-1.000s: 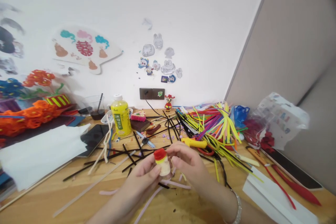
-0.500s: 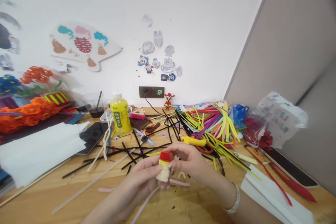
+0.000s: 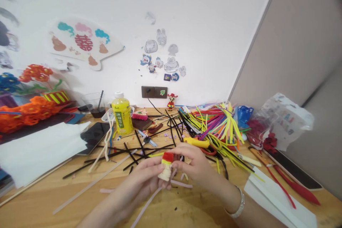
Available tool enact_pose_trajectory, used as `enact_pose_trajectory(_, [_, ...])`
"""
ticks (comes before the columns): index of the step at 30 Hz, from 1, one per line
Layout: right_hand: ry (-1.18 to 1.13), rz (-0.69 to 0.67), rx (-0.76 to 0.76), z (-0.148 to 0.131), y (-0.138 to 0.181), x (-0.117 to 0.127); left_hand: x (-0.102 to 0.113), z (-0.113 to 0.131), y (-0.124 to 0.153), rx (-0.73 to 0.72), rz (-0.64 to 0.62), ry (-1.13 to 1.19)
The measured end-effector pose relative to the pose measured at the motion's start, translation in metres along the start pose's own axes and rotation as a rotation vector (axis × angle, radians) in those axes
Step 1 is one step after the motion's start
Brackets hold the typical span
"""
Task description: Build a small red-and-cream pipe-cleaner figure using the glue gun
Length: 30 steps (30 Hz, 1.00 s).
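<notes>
One red-topped cream figure (image 3: 166, 171) in my view, left hand (image 3: 145, 175) clamped on it, right hand (image 3: 194, 162) alongside, grip unclear

Around the right wrist, at the lower right of the frame, sits a silvery bracelet (image 3: 242, 205), a fairly broad curved band with a finely textured, glinting surface; blur hides whether it is beaded or linked. The left forearm (image 3: 104, 208), lower left of centre, is bare, as are the left hand (image 3: 145, 176) and right hand (image 3: 194, 164), with slender fingers.
</notes>
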State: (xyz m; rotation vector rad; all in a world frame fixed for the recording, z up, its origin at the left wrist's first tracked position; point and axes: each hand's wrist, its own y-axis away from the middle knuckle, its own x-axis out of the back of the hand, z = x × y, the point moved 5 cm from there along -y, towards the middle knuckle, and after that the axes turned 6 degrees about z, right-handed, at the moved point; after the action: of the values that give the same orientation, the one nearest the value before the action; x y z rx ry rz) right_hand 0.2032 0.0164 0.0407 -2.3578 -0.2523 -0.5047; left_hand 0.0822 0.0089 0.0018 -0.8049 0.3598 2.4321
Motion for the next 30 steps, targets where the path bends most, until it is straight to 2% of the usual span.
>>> enact_pose_trajectory(11, [0.191, -0.022, 0.129, -0.006, 0.004, -0.001, 0.001, 0.002, 0.0, -0.005, 0.032, -0.038])
enact_pose_trajectory(23, [0.301, -0.052, 0.228, -0.013, 0.001, -0.001, 0.004, 0.0, -0.001, 0.005, 0.023, -0.065])
enact_pose_trajectory(26, [0.271, -0.062, 0.194, -0.011, 0.001, 0.001, 0.005, 0.0, -0.001, 0.002, 0.023, -0.062])
enact_pose_trajectory(30, [0.078, -0.096, 0.141, -0.007, 0.001, 0.006, 0.002, -0.001, 0.001, 0.007, 0.001, -0.057])
